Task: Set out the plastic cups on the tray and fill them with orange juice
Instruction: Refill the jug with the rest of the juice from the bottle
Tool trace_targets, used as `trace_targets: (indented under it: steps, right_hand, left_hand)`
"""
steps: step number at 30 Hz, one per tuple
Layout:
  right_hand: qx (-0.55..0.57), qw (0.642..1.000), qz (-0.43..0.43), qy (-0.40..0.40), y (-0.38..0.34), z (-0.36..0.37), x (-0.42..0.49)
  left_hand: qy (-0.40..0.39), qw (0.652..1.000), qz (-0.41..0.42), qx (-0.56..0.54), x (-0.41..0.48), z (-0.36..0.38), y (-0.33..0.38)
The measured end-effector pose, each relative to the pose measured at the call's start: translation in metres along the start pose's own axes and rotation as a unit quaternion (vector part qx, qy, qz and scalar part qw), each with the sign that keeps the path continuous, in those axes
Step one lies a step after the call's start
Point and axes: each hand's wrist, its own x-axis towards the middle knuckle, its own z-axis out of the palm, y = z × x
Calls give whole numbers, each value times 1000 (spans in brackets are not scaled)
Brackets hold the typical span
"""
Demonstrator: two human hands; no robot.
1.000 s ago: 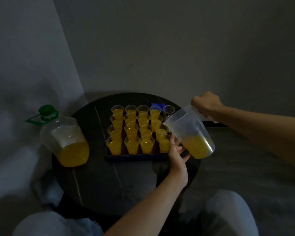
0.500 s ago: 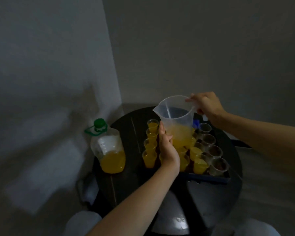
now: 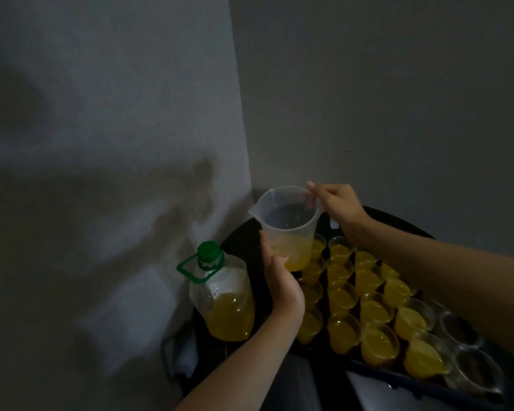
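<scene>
Nearest me, the empty clear plastic cups (image 3: 474,370) wait on the dark rectangular tray (image 3: 422,384). My left hand (image 3: 282,289) props the translucent plastic jug (image 3: 288,221) from below, over the far filled rows. My right hand (image 3: 336,203) grips its handle. I judge filling is nearly done; next, tip it over those empties.

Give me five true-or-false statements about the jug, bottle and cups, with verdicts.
1. The right hand holds the jug near its rim. True.
2. The jug is full to the brim. False: juice fills only its bottom part.
3. The bottle has its green cap on. True.
4. Every cup on the tray holds juice. False: two cups at the right end look empty.
5. The left hand grips the bottle. False: it rests against the jug.
</scene>
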Motion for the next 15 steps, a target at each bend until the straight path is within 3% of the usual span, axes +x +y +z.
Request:
trace_targets:
  steps: [15]
  right_hand:
    - [12, 997, 39, -69, 99, 69, 81]
  left_hand:
    - [140, 989, -36, 36, 78, -18, -68]
